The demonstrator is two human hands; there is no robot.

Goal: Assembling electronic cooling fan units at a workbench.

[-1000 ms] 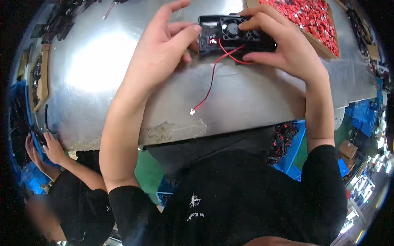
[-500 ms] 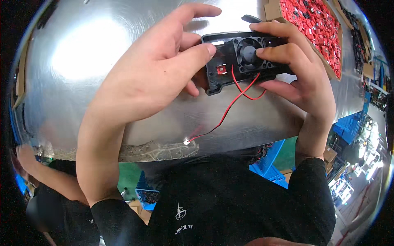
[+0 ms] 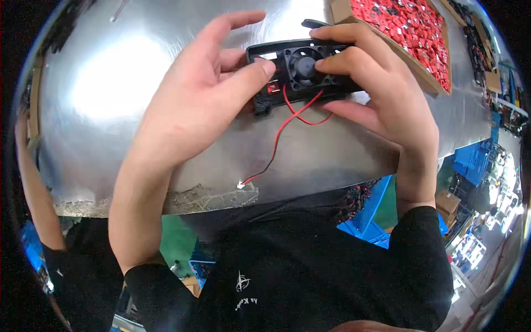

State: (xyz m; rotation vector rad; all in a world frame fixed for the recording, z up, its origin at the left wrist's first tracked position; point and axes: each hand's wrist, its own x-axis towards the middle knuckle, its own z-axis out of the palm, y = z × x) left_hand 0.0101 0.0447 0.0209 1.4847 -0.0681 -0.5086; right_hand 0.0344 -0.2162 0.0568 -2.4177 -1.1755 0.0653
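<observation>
Fingers [image 3: 354,61] of the right hand [image 3: 401,102] are closed around the black housing [image 3: 280,76], one tip being rested on its fan [image 3: 304,67]. The housing's left end is gripped by the left hand [image 3: 191,110] (its index finger is left outstretched). The housing is held over the metal table [image 3: 315,152]; contact cannot be told. Red-and-black wires [image 3: 278,133], tipped by a white connector [image 3: 240,185], are trailed toward the near edge.

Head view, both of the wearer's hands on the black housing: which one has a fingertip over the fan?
The right hand: one fingertip overlaps the right side of the fan. The left hand has its thumb at the black housing's left end.
</observation>
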